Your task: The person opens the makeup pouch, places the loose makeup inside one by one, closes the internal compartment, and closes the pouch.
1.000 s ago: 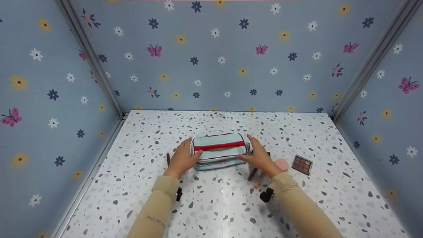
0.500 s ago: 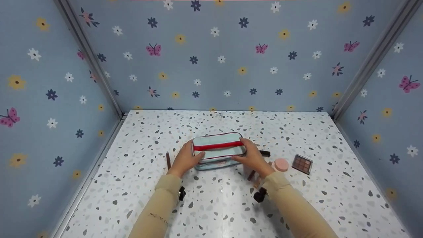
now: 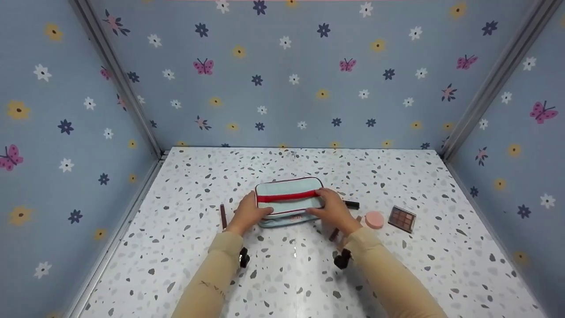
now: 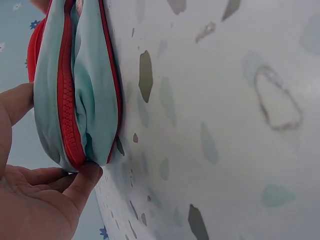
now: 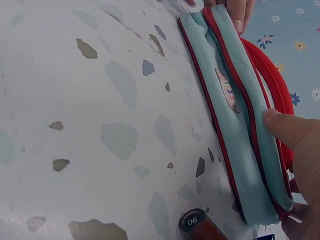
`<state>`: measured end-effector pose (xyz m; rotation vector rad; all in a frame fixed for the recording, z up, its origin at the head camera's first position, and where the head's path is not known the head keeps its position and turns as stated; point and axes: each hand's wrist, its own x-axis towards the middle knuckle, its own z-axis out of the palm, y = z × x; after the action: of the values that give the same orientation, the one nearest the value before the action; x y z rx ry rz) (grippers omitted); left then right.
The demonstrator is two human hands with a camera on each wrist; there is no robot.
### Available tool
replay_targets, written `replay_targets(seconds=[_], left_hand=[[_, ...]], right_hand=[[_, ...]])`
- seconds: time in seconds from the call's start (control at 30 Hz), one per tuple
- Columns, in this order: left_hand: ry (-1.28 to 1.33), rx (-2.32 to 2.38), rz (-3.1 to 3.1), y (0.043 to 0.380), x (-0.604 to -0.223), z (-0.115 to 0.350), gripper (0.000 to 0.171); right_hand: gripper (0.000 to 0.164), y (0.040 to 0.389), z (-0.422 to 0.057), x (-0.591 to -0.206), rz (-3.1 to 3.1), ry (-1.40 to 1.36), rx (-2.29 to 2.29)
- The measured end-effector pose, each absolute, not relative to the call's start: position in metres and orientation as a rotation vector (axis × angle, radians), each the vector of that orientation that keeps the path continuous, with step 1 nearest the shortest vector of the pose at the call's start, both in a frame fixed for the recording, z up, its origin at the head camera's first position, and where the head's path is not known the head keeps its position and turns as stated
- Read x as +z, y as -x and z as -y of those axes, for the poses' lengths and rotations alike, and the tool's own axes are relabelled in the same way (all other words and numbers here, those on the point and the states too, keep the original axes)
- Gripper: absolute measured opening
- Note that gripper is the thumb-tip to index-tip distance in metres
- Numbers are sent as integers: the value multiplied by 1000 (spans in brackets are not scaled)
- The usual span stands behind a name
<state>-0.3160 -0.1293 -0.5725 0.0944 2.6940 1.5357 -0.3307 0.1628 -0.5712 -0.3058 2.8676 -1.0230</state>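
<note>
A pale blue makeup bag (image 3: 287,215) with red piping lies on the speckled table, its red strap handle (image 3: 287,197) running along the top. My left hand (image 3: 248,215) grips the bag's left end, thumb on the top panel; in the left wrist view its fingers curl under the end of the red zipper (image 4: 67,100). At the other end, my right hand (image 3: 333,213) grips the bag from the side. The right wrist view has that thumb (image 5: 285,125) pressed on the lid edge, close to the handle. The zipper looks closed along the visible front.
Right of the bag lie a black-capped tube (image 3: 352,204), a pink round puff (image 3: 374,219) and an eyeshadow palette (image 3: 401,218). A dark-capped tube (image 5: 192,222) is near my right hand. Left of my left hand is a brown stick (image 3: 223,216). Flowered walls (image 3: 282,101) surround the table.
My right hand has moved left from beside the bag onto its right end, and its fingers have closed in. My left hand has shifted slightly inward. The bag has barely moved.
</note>
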Motion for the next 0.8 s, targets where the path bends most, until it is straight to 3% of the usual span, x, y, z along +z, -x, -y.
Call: replay_targets(seconds=[0.8], left_hand=[[-133, 1413, -2669, 310, -572, 140, 78]], right_hand=[[73, 318, -157, -569, -2940, 315, -807]])
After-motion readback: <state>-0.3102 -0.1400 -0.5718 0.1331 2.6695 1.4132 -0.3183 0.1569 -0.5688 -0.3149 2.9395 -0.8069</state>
